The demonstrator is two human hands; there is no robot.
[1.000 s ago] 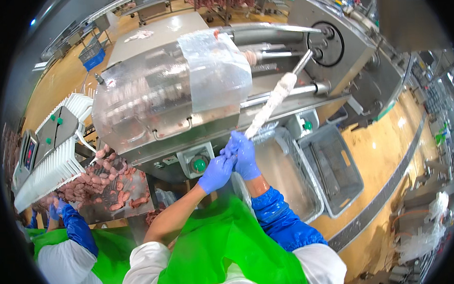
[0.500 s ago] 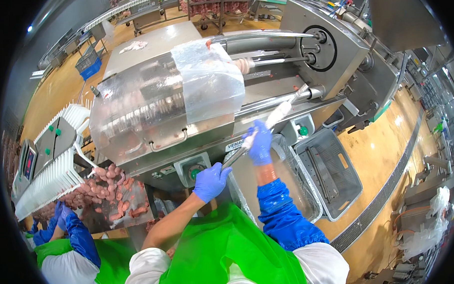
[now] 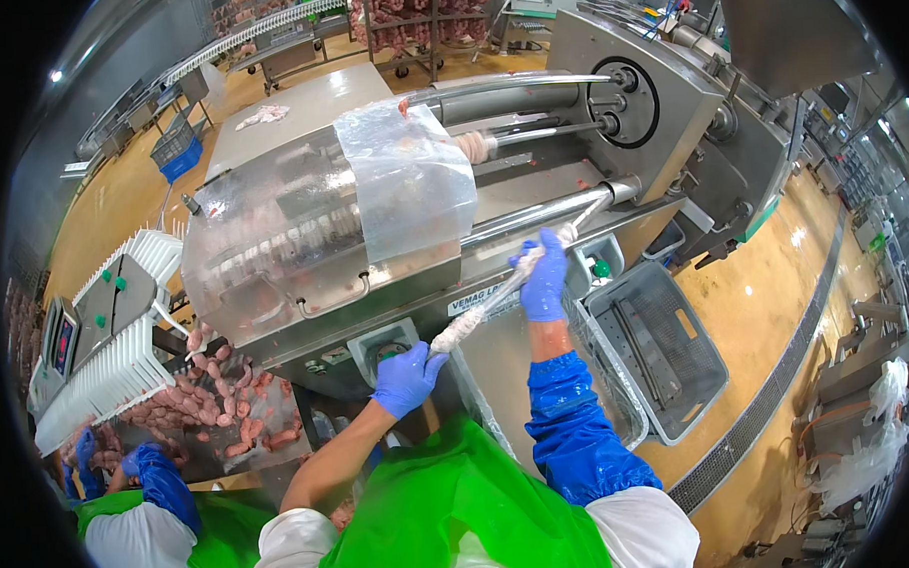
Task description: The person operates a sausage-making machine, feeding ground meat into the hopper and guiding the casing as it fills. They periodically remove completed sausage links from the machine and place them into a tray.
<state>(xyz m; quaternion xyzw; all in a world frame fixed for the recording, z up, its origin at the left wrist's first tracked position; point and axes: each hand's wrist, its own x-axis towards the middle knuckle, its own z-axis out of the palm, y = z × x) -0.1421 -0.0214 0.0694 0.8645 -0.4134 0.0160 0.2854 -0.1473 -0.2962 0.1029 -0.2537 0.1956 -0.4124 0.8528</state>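
A slim metal stuffing tube [image 3: 594, 215] slants across in front of the machine, with pale, wet sausage casing [image 3: 463, 327] bunched on its near left part. My left hand [image 3: 408, 378], in a blue glove, is closed around the near end, just below that bunch. Farther up, my right hand [image 3: 545, 279], also blue-gloved and with a blue sleeve, grips the casing-covered tube; some casing shows beyond its fingers. The far end of the tube reaches close to a round metal fitting [image 3: 625, 188]. Whether it touches the fitting I cannot tell.
The sausage machine [image 3: 375, 287] has a clear cover with a plastic sheet [image 3: 411, 185] over it. A lined tub [image 3: 619, 398] and a grey crate [image 3: 667, 357] stand at right. Left, a co-worker's gloved hands [image 3: 145, 458] are at sausages [image 3: 213, 393] on a metal table.
My right hand has moved up and right along the tube, and my left slightly down and left. More casing now lies bunched near my left hand. The co-worker's hands have shifted.
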